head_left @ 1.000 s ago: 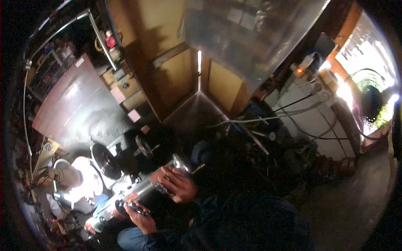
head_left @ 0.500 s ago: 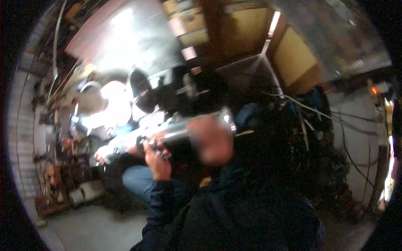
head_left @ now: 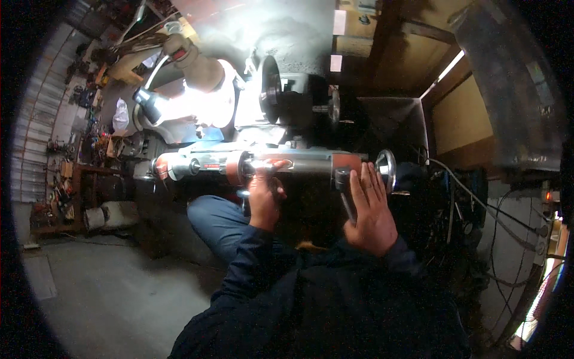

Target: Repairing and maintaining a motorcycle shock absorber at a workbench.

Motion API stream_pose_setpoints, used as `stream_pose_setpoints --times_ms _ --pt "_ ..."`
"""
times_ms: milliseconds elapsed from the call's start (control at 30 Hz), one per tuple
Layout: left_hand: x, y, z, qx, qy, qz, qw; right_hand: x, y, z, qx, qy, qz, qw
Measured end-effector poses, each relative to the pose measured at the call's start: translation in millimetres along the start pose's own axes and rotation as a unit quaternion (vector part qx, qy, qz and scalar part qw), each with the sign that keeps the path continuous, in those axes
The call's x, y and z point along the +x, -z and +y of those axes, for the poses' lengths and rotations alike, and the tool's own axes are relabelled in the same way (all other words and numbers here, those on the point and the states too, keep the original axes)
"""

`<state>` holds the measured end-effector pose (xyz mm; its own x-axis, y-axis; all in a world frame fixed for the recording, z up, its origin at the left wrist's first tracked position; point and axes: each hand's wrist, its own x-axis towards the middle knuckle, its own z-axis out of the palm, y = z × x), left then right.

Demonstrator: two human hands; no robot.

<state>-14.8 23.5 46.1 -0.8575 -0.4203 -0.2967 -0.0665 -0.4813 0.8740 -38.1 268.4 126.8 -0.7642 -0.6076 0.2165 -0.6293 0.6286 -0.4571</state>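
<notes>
One lever [head_left: 346, 196] left of the open right hand [head_left: 373, 215] appears under adjustment, next requiring finger closure; left hand [head_left: 263, 194] curled, hold unclear.

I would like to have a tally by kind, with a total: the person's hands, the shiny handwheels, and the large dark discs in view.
Hands: 2 (left hand, right hand)
Shiny handwheels: 2 (near handwheel, far handwheel)
Large dark disc: 1
Total: 5

Dark piece [head_left: 275, 186]: mostly hidden within left fingers [head_left: 261, 175]
Clutter [head_left: 106, 146]: too small to tell, far left of them
</notes>
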Motion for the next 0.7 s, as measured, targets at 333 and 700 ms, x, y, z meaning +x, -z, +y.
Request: stream_pose_setpoints --times_ms 333,700 --pt "7.1 6.0 -9.8 -0.032 -0.033 -0.045 0.998 95.8 -67.8 -32.5 -0.302 0.037 -0.053 0.951" --pt "5.5 7.1 -3.4 -0.082 0.026 -0.064 0.994 169.5 -69.2 -18.9 -0.1 0.035 -0.428 0.898"
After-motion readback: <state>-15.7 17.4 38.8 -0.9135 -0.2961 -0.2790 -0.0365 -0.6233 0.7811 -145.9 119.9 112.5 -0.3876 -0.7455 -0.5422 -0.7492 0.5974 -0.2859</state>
